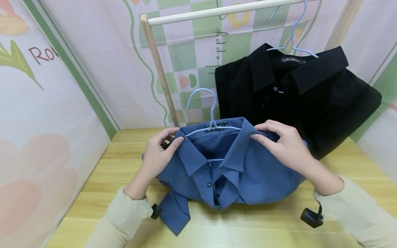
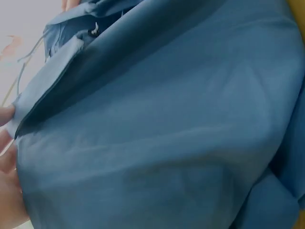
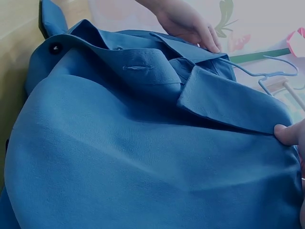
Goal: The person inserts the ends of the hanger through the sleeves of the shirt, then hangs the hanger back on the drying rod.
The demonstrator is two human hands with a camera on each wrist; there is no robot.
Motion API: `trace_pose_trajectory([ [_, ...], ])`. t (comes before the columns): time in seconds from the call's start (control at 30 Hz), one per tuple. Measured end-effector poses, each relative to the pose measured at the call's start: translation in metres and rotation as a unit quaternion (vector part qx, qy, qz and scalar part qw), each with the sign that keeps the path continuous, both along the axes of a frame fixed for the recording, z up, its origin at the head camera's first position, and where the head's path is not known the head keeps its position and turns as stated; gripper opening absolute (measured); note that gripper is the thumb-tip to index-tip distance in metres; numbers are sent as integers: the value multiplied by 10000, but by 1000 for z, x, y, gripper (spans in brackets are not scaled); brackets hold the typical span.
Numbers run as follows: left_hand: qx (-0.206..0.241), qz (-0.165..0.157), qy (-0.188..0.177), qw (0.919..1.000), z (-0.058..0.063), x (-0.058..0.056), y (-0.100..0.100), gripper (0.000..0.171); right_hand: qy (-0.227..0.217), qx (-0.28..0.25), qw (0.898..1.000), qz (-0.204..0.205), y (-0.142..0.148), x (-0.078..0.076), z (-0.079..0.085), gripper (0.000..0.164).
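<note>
A blue collared shirt [image 1: 260, 172] is held up over the wooden table, with a light blue hanger [image 1: 212, 113] inside its neck and the hook standing above the collar. At the collar's left side, my left hand [image 1: 156, 151] pinches the cloth between thumb and fingers. My right hand [image 1: 286, 144] pinches the shirt at the collar's other side, near the shoulder. In the right wrist view the right thumb [image 3: 288, 134] presses on the collar edge. One sleeve end [image 1: 175, 213] hangs down at the front left.
Behind, a black shirt [image 1: 297, 100] hangs on another blue hanger [image 1: 292, 38] from the rack's rail [image 1: 217, 12]. The rack's wooden post [image 1: 159, 69] stands at the left. A patterned cloth backdrop [image 1: 93, 69] encloses the table [image 1: 102, 175].
</note>
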State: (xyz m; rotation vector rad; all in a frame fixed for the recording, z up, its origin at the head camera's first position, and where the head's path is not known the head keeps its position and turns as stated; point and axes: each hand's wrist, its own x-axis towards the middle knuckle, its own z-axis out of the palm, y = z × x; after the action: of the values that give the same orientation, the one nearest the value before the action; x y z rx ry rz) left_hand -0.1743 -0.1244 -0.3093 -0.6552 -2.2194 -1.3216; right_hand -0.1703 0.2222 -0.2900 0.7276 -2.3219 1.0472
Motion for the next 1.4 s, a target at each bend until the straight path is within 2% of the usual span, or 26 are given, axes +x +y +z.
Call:
trace_pose_trajectory([
  [0.23,-185,-13,-434,9989,3,3,-7,22,-350,-114,9993,-48,5,-1,-2,17],
  [0.37,-141,101,-456,9988,3,4,-7,19,-585,-21,9983,70,5,-1,-2,15],
  [0.57,132,329,-391,9986,0,4,-7,16,-1055,346,9938,112,13,-1,1,23],
  [0.67,253,350,-332,9985,0,2,-8,15,-1054,422,9935,90,19,-1,3,23],
  [0.83,277,335,-207,9988,3,1,-7,15,-809,542,9952,75,25,0,2,16],
  [1.03,75,245,-134,9996,5,1,-7,16,-701,260,9972,-35,26,1,-2,13],
  [1.3,-237,222,-652,9973,3,2,-15,17,-818,-49,9961,-315,29,3,-5,13],
  [1.4,-260,187,-764,9966,3,3,-16,15,-856,-45,9959,-290,30,3,-6,13],
])
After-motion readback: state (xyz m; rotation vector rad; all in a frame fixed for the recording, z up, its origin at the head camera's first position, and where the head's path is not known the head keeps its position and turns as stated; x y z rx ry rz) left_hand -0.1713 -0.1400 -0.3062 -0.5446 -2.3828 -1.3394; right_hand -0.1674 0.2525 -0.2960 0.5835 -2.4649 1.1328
